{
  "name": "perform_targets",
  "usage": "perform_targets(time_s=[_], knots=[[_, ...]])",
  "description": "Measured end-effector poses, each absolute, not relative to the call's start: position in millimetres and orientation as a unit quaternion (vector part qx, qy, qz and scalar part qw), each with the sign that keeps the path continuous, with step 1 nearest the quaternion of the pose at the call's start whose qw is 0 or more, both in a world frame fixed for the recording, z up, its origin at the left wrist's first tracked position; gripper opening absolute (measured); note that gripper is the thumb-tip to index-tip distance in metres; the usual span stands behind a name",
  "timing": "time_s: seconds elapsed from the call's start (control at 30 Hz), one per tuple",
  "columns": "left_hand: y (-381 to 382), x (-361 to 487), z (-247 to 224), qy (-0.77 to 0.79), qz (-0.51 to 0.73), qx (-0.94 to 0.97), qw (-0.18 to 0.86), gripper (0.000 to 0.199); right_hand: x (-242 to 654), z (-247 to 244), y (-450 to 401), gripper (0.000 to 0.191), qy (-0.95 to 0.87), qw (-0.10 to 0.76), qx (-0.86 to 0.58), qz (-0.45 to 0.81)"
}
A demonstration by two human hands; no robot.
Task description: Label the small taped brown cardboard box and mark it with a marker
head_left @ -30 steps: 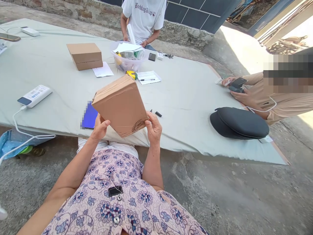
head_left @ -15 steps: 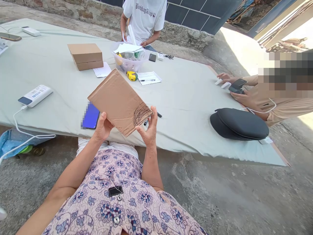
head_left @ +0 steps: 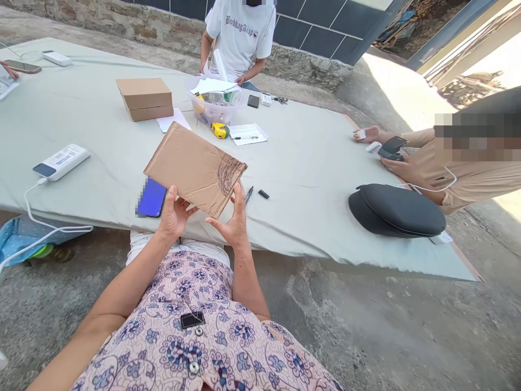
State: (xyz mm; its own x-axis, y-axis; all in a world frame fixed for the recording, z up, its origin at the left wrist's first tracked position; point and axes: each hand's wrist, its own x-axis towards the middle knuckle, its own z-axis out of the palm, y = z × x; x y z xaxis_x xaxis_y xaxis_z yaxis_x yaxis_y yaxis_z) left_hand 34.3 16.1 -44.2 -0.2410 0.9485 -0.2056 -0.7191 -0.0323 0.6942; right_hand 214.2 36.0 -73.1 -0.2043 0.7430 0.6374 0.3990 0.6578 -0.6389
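Currently gripped: one cardboard box [head_left: 191,168], tilted, near edges clamped by left hand [head_left: 174,218] and right hand [head_left: 235,224]. Done: black scribble [head_left: 228,174] beside right fingers; rest of face largely unmarked. Right of grip: marker [head_left: 249,194], cap [head_left: 264,194]. Beneath: cloth-covered table [head_left: 301,157]. Beyond: dark-tiled wall [head_left: 317,38].

A draped table [head_left: 301,163] stands on partly sunlit concrete [head_left: 325,326] near a tiled wall [head_left: 319,41].

A yellow tape measure [head_left: 220,130] lies beside paper [head_left: 248,130].
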Motion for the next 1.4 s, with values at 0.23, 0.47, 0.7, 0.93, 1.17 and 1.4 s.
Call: perform_targets(time_s=[0.23,0.47,0.7,0.93,1.17,1.4], knots=[[20.8,23.5,-52.0,0.358,0.683,0.158,0.616,0.068,221.7,-69.1,36.7,0.108,-0.768,0.5,-0.37,0.155],[23.0,15.4,-53.6,0.335,0.668,0.214,0.629,0.071,240.1,-74.2,44.4,0.096,-0.66,0.578,-0.446,0.178],[22.1,21.1,-53.6,0.328,0.647,0.259,0.637,0.074,243.3,-75.4,46.6,0.069,-0.58,0.609,-0.446,0.307],[15.3,26.0,-55.1,0.32,0.655,0.402,0.554,0.12,230.1,-67.7,41.8,0.059,-0.537,0.645,-0.465,0.282],[22.5,31.5,-68.6,0.377,0.657,0.457,0.465,0.126,222.0,-68.5,35.6,0.061,-0.589,0.645,-0.408,0.266],[17.3,29.3,-57.9,0.405,0.681,0.381,0.476,0.091,206.8,-67.2,30.3,0.073,-0.616,0.612,-0.404,0.287]])
